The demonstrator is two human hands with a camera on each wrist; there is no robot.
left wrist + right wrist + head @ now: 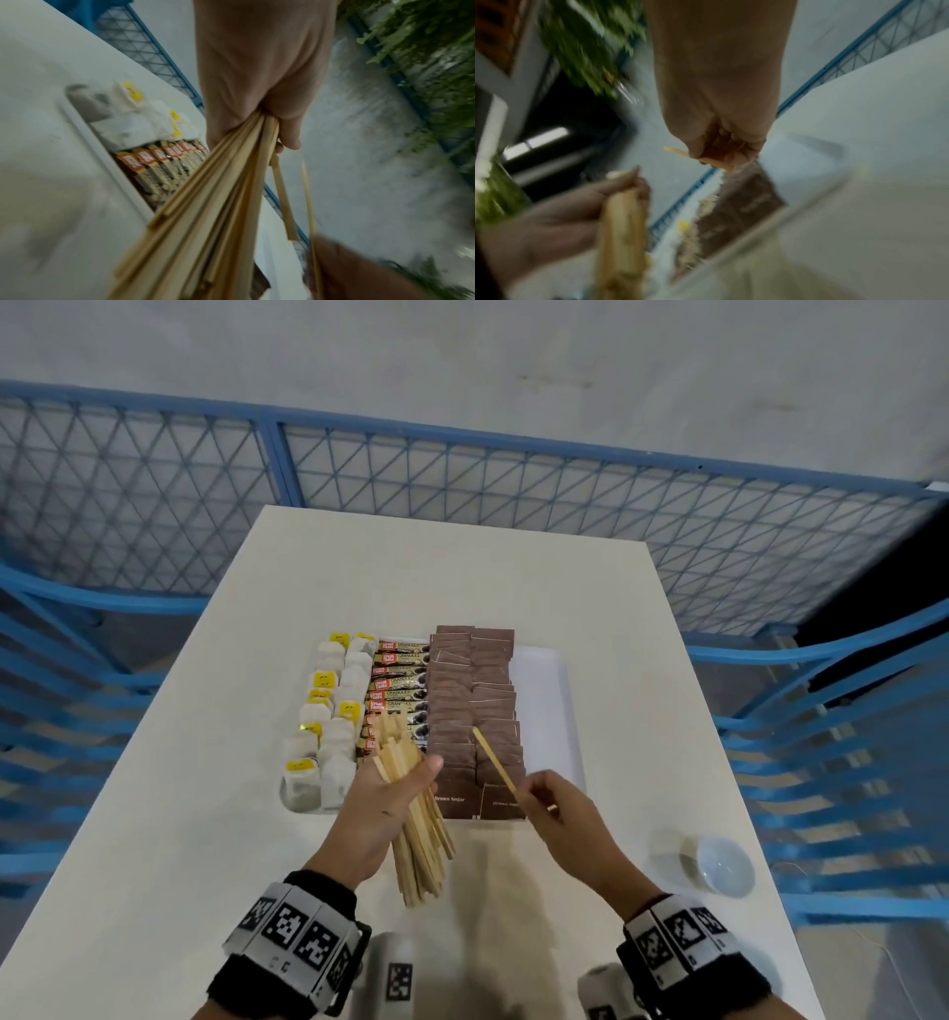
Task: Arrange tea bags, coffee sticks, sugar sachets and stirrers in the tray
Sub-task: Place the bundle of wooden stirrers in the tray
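Note:
A white tray [557,690] on the table holds rows of white tea bags [334,711] with yellow tags at the left, coffee sticks [398,680] beside them, and brown sugar sachets [472,701] in the middle. Its right section is bare. My left hand [390,793] grips a bundle of wooden stirrers [418,829] over the tray's near edge; the bundle [205,223] fills the left wrist view. My right hand [544,801] pinches a single stirrer [493,760] above the sachets, also visible as a stirrer [700,159] in the blurred right wrist view.
A small clear cup [721,865] lies on the white table [205,814] at the near right. Blue mesh fencing [462,469] surrounds the table on the far side and both flanks.

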